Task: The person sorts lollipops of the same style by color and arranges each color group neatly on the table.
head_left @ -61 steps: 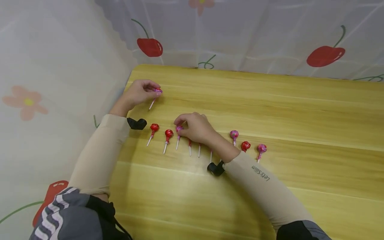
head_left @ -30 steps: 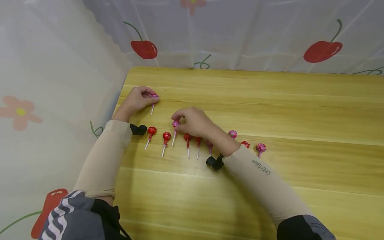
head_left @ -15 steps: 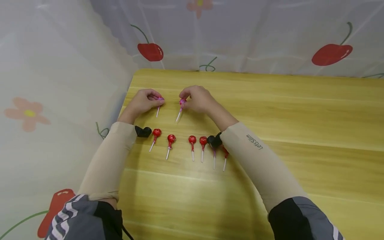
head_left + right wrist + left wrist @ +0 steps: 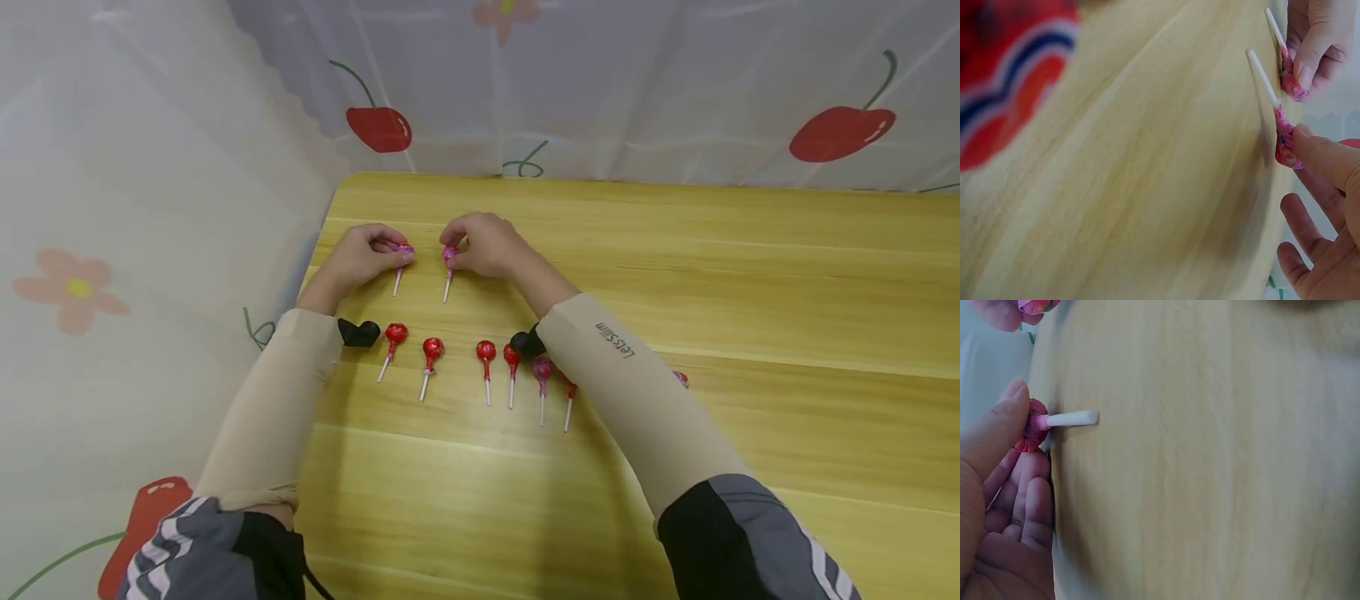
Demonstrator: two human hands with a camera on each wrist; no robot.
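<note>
A yellow wood-grain table (image 4: 675, 275) was set into a corner hung with pale curtains (image 4: 150, 167) printed with cherries and flowers. The work was done near the table's far left corner. A pink lollipop (image 4: 404, 250) was pinched by its head between the thumb and curled fingers of the left hand (image 4: 363, 254), its white stick pointing back toward the person. Just beside those fingertips, a second pink lollipop (image 4: 449, 252) was pinched the same way by the right hand (image 4: 483, 243), the two heads lying side by side but apart. Both candies were seen lying on the wood. Nearer the person than the fingers, a row of lollipops (image 4: 486, 351) was laid out, mostly red, sticks toward the person. The row's right end was crossed and partly hidden by the right forearm in its beige sleeve (image 4: 637, 392). A black wrist mount (image 4: 358, 332) was seen at the left sleeve's end
</note>
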